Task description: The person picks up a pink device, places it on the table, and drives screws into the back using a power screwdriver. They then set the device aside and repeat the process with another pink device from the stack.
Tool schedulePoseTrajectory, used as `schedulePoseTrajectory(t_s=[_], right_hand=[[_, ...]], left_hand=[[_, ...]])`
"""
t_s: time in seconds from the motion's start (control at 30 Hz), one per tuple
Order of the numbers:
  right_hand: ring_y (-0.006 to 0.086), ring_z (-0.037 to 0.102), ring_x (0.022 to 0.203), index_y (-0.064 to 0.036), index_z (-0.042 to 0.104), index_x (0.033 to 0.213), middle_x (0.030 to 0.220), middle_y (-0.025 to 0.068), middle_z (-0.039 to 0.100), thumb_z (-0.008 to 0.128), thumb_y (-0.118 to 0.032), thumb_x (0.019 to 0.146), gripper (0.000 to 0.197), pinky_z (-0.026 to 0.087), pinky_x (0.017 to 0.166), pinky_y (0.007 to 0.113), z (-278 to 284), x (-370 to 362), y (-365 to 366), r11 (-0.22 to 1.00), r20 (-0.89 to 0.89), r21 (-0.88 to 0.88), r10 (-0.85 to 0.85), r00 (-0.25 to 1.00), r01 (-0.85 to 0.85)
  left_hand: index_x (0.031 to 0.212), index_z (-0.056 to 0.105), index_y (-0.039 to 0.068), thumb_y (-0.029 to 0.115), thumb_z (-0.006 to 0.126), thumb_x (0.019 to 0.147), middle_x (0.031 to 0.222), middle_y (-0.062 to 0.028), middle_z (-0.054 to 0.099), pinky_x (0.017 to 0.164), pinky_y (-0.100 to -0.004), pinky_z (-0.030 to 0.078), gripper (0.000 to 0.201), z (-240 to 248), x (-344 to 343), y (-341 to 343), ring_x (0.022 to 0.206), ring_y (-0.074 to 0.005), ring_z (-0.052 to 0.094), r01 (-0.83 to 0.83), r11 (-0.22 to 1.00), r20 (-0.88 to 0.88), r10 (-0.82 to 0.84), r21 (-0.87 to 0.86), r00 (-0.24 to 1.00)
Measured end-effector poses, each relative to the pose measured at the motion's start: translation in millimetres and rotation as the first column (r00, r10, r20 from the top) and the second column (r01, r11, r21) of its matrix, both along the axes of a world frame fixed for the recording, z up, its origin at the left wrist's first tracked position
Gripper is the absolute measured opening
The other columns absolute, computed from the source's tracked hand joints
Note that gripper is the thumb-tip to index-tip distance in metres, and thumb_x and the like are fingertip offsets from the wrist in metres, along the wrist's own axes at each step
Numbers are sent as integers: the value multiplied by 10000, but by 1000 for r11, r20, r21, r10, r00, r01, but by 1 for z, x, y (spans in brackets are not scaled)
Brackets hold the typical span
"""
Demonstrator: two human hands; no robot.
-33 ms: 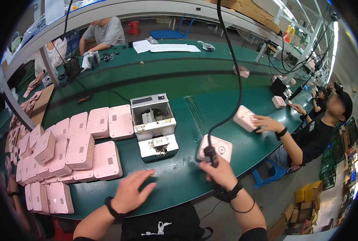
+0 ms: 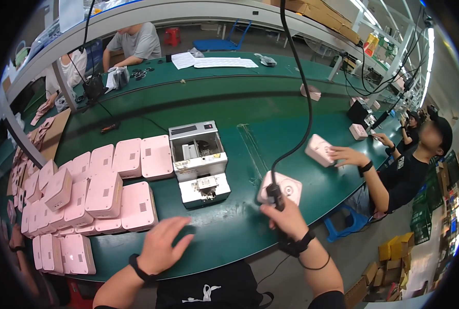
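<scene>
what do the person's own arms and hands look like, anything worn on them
Both forearms are bare, with no sleeves reaching them and no gloves. The left hand has a black band around its wrist. The right hand has a thicker black wristband, with a thin dark cord looping loosely round the forearm just below it. The fingers carry no rings that can be made out.

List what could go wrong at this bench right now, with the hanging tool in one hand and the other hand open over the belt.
1. The right hand holds a corded tool right at the pink casing; a slip might mar it.
2. Its black cable hangs across the workspace and could snag or tug the grip.
3. The left hand hovers open beside the stacked pink casings; a careless sweep might topple them.
</scene>
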State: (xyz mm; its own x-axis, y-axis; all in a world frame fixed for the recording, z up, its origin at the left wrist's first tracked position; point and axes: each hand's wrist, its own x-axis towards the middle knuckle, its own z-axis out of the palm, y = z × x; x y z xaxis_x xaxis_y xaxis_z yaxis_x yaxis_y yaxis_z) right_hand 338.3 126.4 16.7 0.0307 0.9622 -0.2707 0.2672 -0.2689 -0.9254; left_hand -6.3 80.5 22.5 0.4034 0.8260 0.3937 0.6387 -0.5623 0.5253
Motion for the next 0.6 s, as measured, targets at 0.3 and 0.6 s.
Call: schedulePoseTrajectory(t_s=[0.3, 0.6], right_hand=[[108, 499, 463, -96, 546, 1373, 793, 35, 588, 713, -145, 845, 556, 430, 409, 278, 5, 52, 54, 925, 335, 350, -271, 902, 147], [106, 505, 487, -26, 550, 976, 771, 34, 553, 723, -164, 879, 242, 415, 437, 251, 28, -21, 8, 967, 101, 256, -35, 994, 8]], left_hand=[[1404, 435, -11, 282, 765, 799, 1412, -267, 444, 1147, -504, 320, 748, -5, -49, -6, 1352, -414, 405, -386, 915, -427, 399, 121, 812], [1344, 513, 11, 294, 711, 838, 1390, -205, 488, 1167, -534, 288, 613, -25, -58, -25, 1367, -371, 410, -164, 973, -427, 219, 164, 877]])
